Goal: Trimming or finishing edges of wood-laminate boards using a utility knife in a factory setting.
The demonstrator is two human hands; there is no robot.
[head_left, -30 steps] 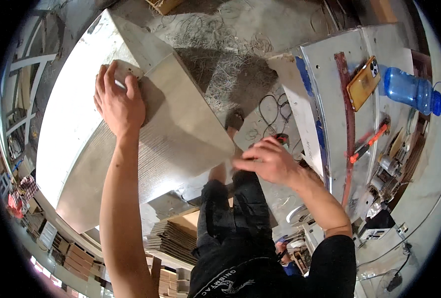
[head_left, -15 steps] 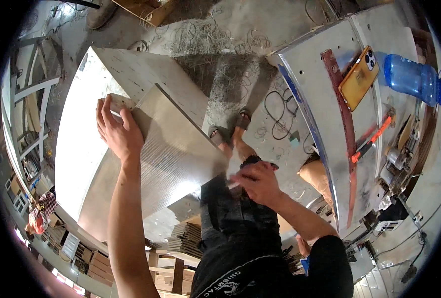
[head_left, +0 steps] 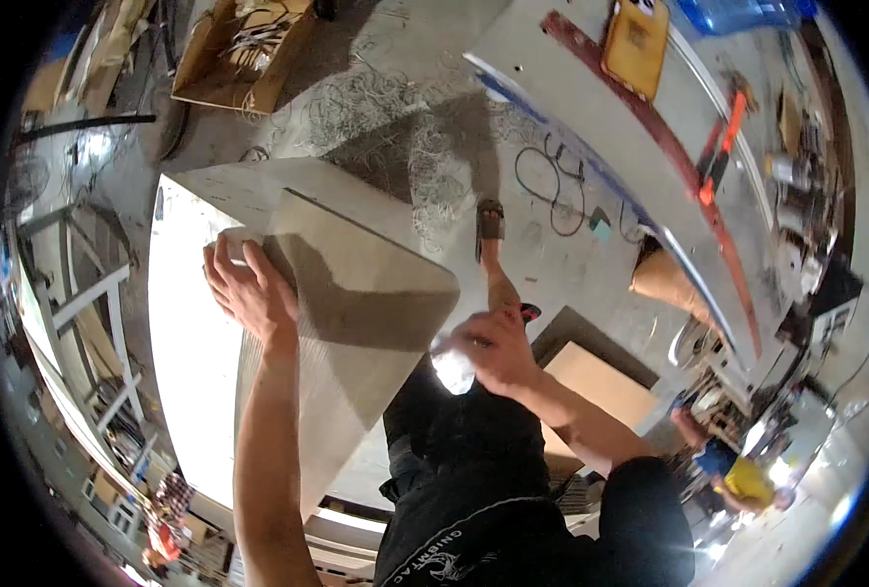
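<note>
My left hand [head_left: 253, 293] rests at the upper edge of a large beige sheet [head_left: 376, 259], fingers bent round a small pale block-like piece [head_left: 243, 241]. The sheet lies on a big white curved panel [head_left: 192, 362], which shows along its left side. Before my waist, right of the sheet, my right hand [head_left: 498, 354] is curled and partly smeared by motion. A black and red end [head_left: 530, 313] sticks out past it, and a bright whitish patch [head_left: 454, 372] shows below its fingers. What kind of thing this hand holds is unclear.
At right, a grey curved panel [head_left: 591, 108] bears an orange-cased phone [head_left: 636, 49], a dark red strip [head_left: 684, 157], an orange-handled tool [head_left: 726, 147] and a blue bottle [head_left: 737, 14]. Tangled shavings [head_left: 385, 122] and a looped cable [head_left: 542, 191] lie on the floor. A person in yellow [head_left: 747, 481] is behind.
The view has shifted, and the right-hand panel with the phone and bottle now sits higher. My left hand stays at the sheet's edge; the right hand remains curled near my waist.
</note>
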